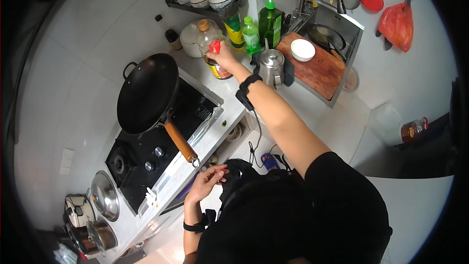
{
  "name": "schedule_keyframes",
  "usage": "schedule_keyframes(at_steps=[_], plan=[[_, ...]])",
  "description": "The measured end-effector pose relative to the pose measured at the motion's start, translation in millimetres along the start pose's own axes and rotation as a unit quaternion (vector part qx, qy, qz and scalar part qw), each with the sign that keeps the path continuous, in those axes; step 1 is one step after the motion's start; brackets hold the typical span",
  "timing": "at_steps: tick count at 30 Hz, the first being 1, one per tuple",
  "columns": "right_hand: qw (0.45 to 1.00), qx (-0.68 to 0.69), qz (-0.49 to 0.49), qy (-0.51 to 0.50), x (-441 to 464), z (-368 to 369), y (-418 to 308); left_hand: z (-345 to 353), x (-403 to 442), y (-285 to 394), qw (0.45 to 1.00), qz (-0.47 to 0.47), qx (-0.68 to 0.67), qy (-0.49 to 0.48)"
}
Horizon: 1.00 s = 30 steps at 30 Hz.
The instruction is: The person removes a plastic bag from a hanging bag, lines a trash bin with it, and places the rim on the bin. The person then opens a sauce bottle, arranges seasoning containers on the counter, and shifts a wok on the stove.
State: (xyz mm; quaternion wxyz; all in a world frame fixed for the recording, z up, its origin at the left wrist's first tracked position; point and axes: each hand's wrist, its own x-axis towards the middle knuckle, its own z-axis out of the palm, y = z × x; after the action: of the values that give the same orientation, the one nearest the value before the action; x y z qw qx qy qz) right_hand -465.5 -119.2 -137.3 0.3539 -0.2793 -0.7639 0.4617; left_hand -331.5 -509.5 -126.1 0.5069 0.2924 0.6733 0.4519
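Observation:
My right hand (pixel 225 58) reaches across the counter with its fingers closed round the red handle of a large clear plastic bottle (pixel 204 37). This bottle has an orange cap and a yellow and red label low down, and it appears to stand on the counter. Close by are a green-capped bottle (pixel 250 36), a dark green pump bottle (pixel 271 22) and a steel kettle (pixel 272 63). My left hand (pixel 207 184) is held in front of my body near the counter edge, fingers loosely bent and apart, with nothing in it.
A black wok (pixel 149 95) with a wooden handle sits on the gas stove (pixel 134 166). Over the sink (pixel 337 93) lies a wooden cutting board (pixel 312 71) bearing a white bowl (pixel 303 50). A steel lid (pixel 105 195) and pots stand at the far left end.

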Motion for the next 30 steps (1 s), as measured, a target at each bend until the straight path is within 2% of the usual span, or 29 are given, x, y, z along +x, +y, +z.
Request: schedule_keyframes(at_steps=[1, 2, 4, 5, 7, 8, 9, 11, 13, 14, 15, 17, 20, 24, 26, 30], plan=[[0.998, -0.051, -0.049, -0.002, -12, 1, 1, 0, -1, -2, 1.0, 0.0, -0.017, 0.007], [0.986, -0.1, -0.118, 0.053, -31, -4, -1, 1, -3, -2, 1.0, -0.001, -0.02, 0.011], [0.993, -0.093, -0.06, 0.025, -63, -40, -9, 1, -4, 0, 0.999, -0.016, -0.033, 0.014], [0.989, -0.116, -0.069, 0.055, -84, -67, -18, 0, -3, -2, 0.999, -0.017, -0.038, 0.017], [0.973, -0.211, 0.009, 0.091, -107, -109, -1, -2, -1, -11, 0.999, -0.028, -0.026, 0.019], [0.955, -0.259, 0.028, 0.14, -121, -129, -3, -3, 2, -15, 0.999, -0.031, -0.02, 0.015], [0.953, -0.254, 0.086, 0.141, -129, -148, -5, -2, 4, -17, 0.999, -0.033, -0.025, 0.017], [0.945, -0.288, 0.084, 0.132, -137, -169, 22, 0, 10, -17, 0.999, -0.036, -0.031, 0.001], [0.951, -0.271, 0.147, 0.034, -139, -171, 58, 2, 20, -17, 0.999, -0.043, -0.033, -0.003], [0.963, -0.146, 0.226, -0.03, -137, -166, 67, 4, 25, -17, 0.999, -0.039, -0.029, -0.017], [0.963, -0.145, 0.226, -0.033, -139, -164, 75, 5, 29, -15, 0.999, -0.036, -0.024, -0.031], [0.963, 0.1, 0.252, -0.007, -145, -158, 65, 6, 36, -9, 0.999, -0.028, -0.011, -0.03], [0.953, 0.108, 0.28, 0.039, -143, -153, 54, 8, 41, -5, 0.999, -0.015, 0.003, -0.029], [0.959, 0.042, 0.278, 0.016, -136, -160, 77, 7, 37, -7, 1.0, -0.004, -0.008, -0.027], [0.938, 0.128, 0.322, 0.007, -134, -165, 68, 5, 33, -6, 1.0, -0.023, -0.005, -0.015], [0.918, 0.213, 0.334, 0.007, -134, -176, 39, 2, 26, -12, 1.0, -0.019, -0.002, -0.003]])
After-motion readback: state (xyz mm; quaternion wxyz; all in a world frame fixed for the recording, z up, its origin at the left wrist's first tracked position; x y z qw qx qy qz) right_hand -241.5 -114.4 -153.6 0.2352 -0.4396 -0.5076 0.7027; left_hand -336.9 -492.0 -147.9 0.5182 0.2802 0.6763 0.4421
